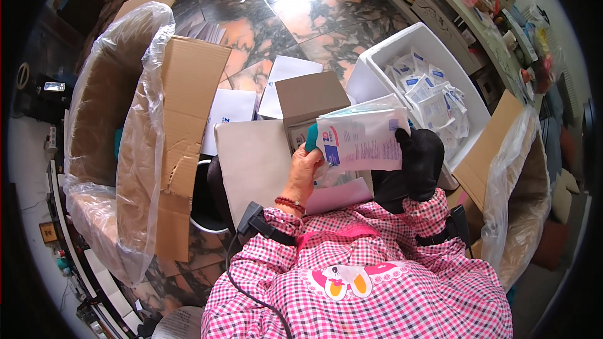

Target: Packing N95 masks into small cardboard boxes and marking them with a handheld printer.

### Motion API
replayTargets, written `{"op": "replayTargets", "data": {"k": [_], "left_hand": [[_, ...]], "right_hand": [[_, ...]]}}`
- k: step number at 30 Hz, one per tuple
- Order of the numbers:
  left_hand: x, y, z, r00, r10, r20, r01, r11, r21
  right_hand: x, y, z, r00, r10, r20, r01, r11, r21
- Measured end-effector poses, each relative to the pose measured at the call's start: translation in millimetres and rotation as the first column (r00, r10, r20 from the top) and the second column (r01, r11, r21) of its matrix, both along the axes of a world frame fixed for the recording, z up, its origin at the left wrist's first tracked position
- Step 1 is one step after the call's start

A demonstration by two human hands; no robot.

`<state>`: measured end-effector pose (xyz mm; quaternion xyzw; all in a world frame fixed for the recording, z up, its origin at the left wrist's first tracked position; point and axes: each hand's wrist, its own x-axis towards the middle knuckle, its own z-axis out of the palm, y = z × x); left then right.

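Observation:
A small stack of flat white printed packets (364, 135) is held up between my two hands over my lap. My left hand (304, 166), bare apart from a teal finger cover and with a red bead bracelet at the wrist, pinches the stack's left edge. On the other side my right hand (419, 157), in a black glove, grips the right edge. Beneath the packets, an open cardboard box (317, 97) is partly hidden, its flaps spread. Just beyond my right hand stands a white foam box (468, 81) holding many loose sachets (433, 91).
At the left, a tall carton (195, 107) with a clear plastic liner (144, 150) leans open. Another lined carton (521, 182) is at the right. White boxes (229, 116) lie ahead on the tiled floor, and a black bin (210, 204) stands by my left knee. A cluttered shelf (496, 31) runs along the far right.

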<state>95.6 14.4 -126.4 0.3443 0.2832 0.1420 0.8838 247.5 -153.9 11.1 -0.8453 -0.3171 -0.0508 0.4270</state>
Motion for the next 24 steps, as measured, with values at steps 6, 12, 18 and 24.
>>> {"op": "replayTargets", "data": {"k": [6,12,18,24], "left_hand": [[2.6,-8.8,10.2,0.994,0.107,-0.005,-0.107,0.987,-0.118],[-1.7,4.5,-4.8,0.939,0.342,-0.029,-0.322,0.848,-0.420],[3.4,3.3,0.7,0.994,0.076,-0.083,-0.077,0.997,-0.005],[5.5,0.8,0.0,0.792,0.604,-0.085,0.153,-0.063,0.986]], "right_hand": [[-0.8,-6.7,-9.9,0.999,0.018,-0.050,-0.016,0.999,0.043],[35.3,-49.0,-73.7,0.924,-0.041,-0.381,0.184,0.920,0.347],[20.7,-43.8,-35.6,0.922,-0.096,-0.375,0.198,0.949,0.244],[11.7,-38.3,-25.8,0.936,0.300,0.185,-0.234,0.921,-0.311]]}}
